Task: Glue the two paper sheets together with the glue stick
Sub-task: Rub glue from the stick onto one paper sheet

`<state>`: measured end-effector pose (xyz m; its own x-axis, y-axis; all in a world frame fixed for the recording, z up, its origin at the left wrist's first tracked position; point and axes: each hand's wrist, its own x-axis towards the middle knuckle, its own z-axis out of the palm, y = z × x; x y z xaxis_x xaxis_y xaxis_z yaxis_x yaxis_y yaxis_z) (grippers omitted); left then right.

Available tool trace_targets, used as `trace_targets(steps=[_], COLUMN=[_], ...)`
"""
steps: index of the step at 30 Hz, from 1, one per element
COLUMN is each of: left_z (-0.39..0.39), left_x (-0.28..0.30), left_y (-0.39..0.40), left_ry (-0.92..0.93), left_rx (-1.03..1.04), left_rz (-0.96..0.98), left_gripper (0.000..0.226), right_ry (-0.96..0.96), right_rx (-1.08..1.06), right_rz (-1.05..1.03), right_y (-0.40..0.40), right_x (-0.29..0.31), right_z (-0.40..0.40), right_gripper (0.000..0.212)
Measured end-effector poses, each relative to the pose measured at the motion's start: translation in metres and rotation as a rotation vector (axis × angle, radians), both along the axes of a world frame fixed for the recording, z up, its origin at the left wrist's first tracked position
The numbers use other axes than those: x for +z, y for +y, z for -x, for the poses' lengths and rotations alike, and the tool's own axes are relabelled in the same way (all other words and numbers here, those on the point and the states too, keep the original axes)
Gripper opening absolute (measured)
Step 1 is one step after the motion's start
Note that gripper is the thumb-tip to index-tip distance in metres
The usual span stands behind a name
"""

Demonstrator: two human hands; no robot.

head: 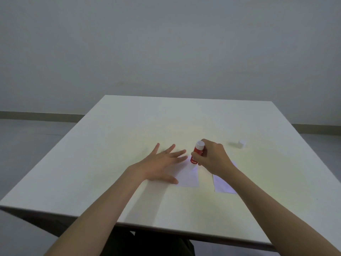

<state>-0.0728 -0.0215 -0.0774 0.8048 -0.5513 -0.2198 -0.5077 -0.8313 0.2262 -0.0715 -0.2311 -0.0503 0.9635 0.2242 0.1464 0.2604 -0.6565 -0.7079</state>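
Two small white paper sheets lie side by side on the table. My left hand [162, 166] rests flat with fingers spread on the left sheet [188, 177], covering its left part. My right hand [212, 157] grips a red glue stick [197, 153] with a white end, tilted, its lower tip touching the far right corner of the left sheet. The right sheet [222, 185] lies partly under my right wrist. A small white cap [242, 143] stands apart to the right.
The pale square table [129, 130] fills the middle of the view, with its near edge close to my body. A plain grey wall and floor lie behind and to both sides.
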Motion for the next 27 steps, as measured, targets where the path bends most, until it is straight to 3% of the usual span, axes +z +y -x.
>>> trace_targets(steps=[12, 19, 27], left_z=[0.003, 0.004, 0.004], left_x=[0.007, 0.012, 0.012], left_y=[-0.003, -0.005, -0.005], left_ry=[0.141, 0.141, 0.165], left_rx=[0.032, 0.029, 0.029], left_rz=[0.009, -0.040, -0.080], left_gripper=[0.075, 0.072, 0.072], right_ry=[0.049, -0.082, -0.168], right_rx=[-0.057, -0.075, 0.001], right_rz=[-0.040, -0.049, 0.082], right_y=[-0.024, -0.005, 0.003], right_x=[0.004, 0.004, -0.001], right_z=[-0.002, 0.001, 0.010], right_gripper=[0.017, 0.011, 0.013])
